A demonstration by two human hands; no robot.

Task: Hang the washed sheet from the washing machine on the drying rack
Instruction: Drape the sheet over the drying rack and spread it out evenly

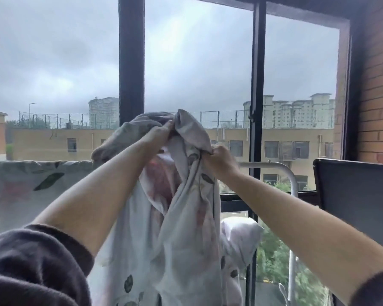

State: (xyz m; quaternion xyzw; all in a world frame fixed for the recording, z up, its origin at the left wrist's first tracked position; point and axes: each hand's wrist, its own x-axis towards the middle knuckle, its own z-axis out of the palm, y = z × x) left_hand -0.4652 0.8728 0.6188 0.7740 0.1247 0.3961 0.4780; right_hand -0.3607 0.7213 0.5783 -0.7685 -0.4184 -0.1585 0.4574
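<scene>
— So where is it now?
— Up high. The pale leaf-printed cotton sheet (186, 228) hangs bunched, its length running straight down. The left hand (158, 133) pinches a fold at the top, and the right hand (219, 157) grips the edge just beside it, lower.
— And the rack?
— The white tubular metal drying rack (283, 167) runs crosswise just beyond them. One end of the sheet lies over it on the left. The bare rail is nearer the right hand, so I'd spread rightwards.

Dark bunched left sleeve (38, 261), right sleeve (377, 288); forearms (93, 195) bare.
</scene>
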